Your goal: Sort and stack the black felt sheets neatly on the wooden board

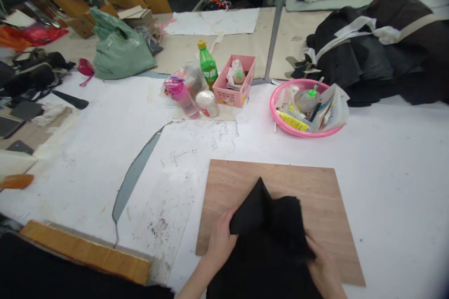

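A piece of black fabric (270, 247) is held up over a brown wooden board (319, 187), its top edge folded into a peak. My left hand (222, 238) grips the fabric's left edge, fingers partly hidden behind the cloth. On the opposite edge, my right hand (321, 264) is closed on the same fabric, slightly blurred. The lower part of the cloth runs out of the bottom of the view.
Beyond the board stand a pink basin (301, 133) of small items, a pink box (229, 96), a green bottle (208, 66) and a pink water bottle (184, 100). Bundled black fabric (386, 65) lies at right. A metal pole (277, 23) rises mid-table.
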Tool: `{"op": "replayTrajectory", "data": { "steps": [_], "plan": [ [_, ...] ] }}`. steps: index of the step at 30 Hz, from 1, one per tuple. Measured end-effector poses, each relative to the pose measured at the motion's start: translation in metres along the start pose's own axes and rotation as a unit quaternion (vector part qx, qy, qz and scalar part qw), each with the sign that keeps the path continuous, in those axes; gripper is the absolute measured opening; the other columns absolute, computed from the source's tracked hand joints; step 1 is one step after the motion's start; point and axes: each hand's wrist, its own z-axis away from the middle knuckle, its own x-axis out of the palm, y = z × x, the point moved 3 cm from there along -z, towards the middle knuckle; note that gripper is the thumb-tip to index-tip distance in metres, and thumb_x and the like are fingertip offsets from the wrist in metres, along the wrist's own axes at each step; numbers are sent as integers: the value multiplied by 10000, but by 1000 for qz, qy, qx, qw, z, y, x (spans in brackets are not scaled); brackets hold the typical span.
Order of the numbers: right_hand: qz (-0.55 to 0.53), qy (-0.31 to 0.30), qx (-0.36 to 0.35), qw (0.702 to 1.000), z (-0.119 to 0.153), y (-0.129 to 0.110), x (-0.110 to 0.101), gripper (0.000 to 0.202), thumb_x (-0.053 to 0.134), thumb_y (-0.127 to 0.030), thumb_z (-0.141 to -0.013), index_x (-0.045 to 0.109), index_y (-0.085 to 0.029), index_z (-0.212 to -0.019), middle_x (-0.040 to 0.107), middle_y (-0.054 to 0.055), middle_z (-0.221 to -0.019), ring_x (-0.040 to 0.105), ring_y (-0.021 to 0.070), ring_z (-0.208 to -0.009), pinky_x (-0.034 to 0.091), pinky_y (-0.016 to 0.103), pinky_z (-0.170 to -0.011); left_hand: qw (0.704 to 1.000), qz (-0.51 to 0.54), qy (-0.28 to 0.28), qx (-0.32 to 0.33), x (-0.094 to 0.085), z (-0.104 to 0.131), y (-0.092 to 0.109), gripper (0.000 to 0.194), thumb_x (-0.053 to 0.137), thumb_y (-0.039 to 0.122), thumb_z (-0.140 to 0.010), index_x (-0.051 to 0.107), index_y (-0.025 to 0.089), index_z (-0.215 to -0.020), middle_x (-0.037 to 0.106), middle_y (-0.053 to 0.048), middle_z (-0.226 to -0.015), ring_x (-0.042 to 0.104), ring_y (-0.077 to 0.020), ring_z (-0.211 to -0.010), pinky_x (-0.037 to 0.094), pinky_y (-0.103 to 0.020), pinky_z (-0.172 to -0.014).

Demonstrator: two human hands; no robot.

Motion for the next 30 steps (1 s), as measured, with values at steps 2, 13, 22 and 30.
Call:
{"op": "replayTrajectory", "data": {
  "steps": [2,13,22,30],
  "plan": [
    [-22,-48,-54,997,9,-2,4,128,653,-348,-676,734,-263,-728,668,55,-1176,563,296,-1163,355,456,-1074,1000,9,10,2,-5,-5,-4,478,396,59,-823,519,174,-1270,673,-103,-1110,624,-241,-1056,519,-401,-900],
    [7,9,59,998,-8,1,-2,343,625,-425,-675,740,-188,-894,742,71,-917,654,323,-993,523,405,-886,999,-16,-26,18,-1,11,-2,788,549,6,-639,418,229,-1384,568,-100,-1276,554,-273,-1144,470,-441,-971],
    [-63,-80,11,995,3,-4,1,289,602,-321,-698,730,-261,-951,650,47,-1212,563,267,-1170,393,457,-1043,990,12,-90,105,-6,17,1,582,488,3,-672,629,263,-1173,603,-68,-1269,533,-273,-1198,432,-453,-1009],
    [6,-17,31,999,-2,-5,4,266,626,-446,-634,741,-230,-740,746,76,-839,665,335,-945,509,461,-899,998,49,4,-49,-6,2,-4,649,573,123,-727,442,177,-1361,578,-124,-1295,541,-288,-1180,429,-477,-1018]
  ]
}}
